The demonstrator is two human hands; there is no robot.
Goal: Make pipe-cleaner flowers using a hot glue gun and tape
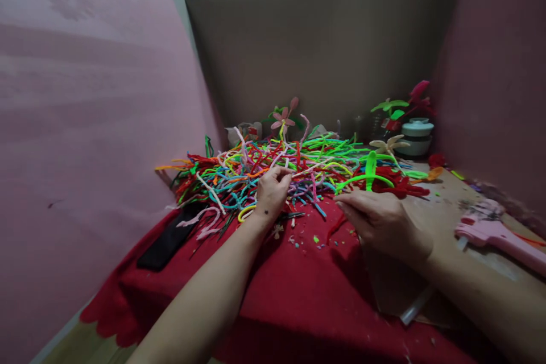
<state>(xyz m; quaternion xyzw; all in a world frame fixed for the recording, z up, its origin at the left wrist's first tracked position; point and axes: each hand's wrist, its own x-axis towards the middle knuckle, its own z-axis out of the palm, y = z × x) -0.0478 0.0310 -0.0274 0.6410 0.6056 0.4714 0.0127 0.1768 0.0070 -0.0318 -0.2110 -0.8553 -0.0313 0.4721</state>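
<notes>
My left hand (pixel 272 192) is closed in a pinch at the front of a tangled heap of colourful pipe cleaners (pixel 239 182). A pale pipe cleaner (pixel 287 163) sticks up from its fingertips. To the right, my right hand (pixel 379 220) is also closed, thumb against forefinger. A bright green pipe cleaner (pixel 358 178) curves away from those fingertips, and a flat green loop (pixel 371 170) stands upright on it; the exact grip point is hard to see. Under the right hand, a red pipe cleaner (pixel 335 230) lies on the red cloth (pixel 294 290).
A black phone (pixel 164 244) lies left of the heap, and dark-handled scissors (pixel 294 215) lie by my left wrist. A pink glue gun (pixel 495 233) rests at right, with a glue stick (pixel 416 307) nearer me. Behind are pipe-cleaner flowers (pixel 282 118) and a lidded jar (pixel 417 136).
</notes>
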